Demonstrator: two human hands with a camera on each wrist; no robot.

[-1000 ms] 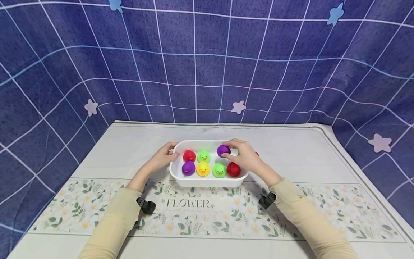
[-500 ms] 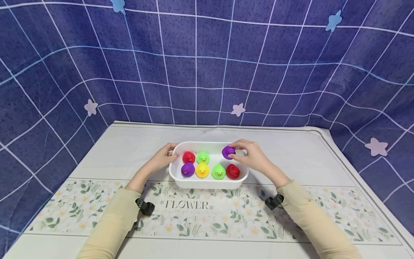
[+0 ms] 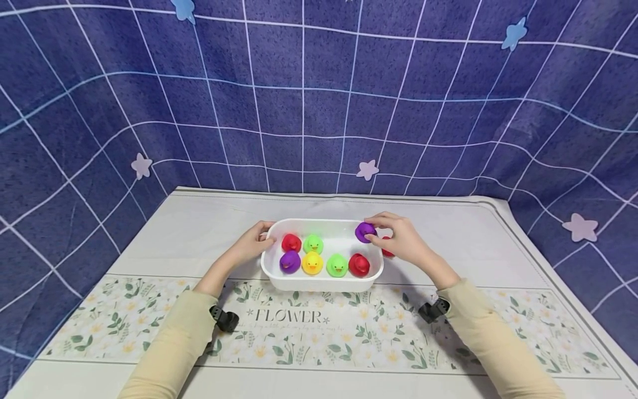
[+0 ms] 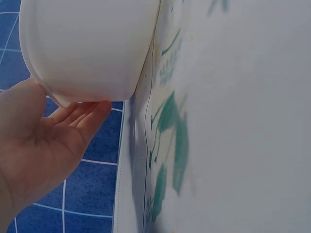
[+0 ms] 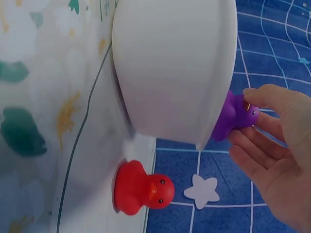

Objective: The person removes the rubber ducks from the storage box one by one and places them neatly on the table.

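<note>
A white plastic tub (image 3: 319,284) stands on the table with several rubber ducks in it. My left hand (image 3: 246,245) grips its left end, the thumb at the rim and the fingers against the outside, as the left wrist view shows. At the back right corner my right hand (image 3: 401,238) pinches a purple rubber duck (image 3: 365,232) by the head, level with or just above the rim. Inside sit a purple duck (image 3: 289,262), a yellow duck (image 3: 312,263), two green ducks and two red ducks. Outside, a red duck (image 5: 133,188) sits on the table by the tub's right end.
A white cloth with a floral band (image 3: 294,343) covers the table. Behind it and at both sides hangs a blue gridded curtain (image 3: 319,100) with star shapes. A small black camera is strapped to each wrist.
My right hand has carried the purple duck rightward inside the tub to its right end. The left hand keeps its hold, and the red duck outside shows more.
</note>
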